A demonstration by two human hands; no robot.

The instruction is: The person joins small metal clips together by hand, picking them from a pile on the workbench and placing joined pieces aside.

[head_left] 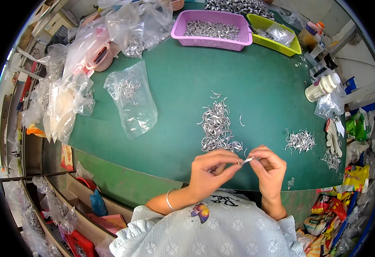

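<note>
Between my two hands, over the table's near edge, is a small curved silvery metal piece (247, 160). My left hand (215, 171) pinches one end of it between thumb and fingertips. The other end is pinched by my right hand (269, 167). Just beyond my fingers lies a heap of similar curved metal pieces (216, 126) on the green table (174, 94), with a few loose ones beside it. A smaller pile of such pieces (300, 140) lies to the right.
An open clear plastic bag (138, 109) with metal pieces lies at left. Farther back stand a purple basket (213, 43) full of small metal parts and a yellow-green basket (277, 46). A white bottle (322, 88) and a glove (333, 137) are at the right edge.
</note>
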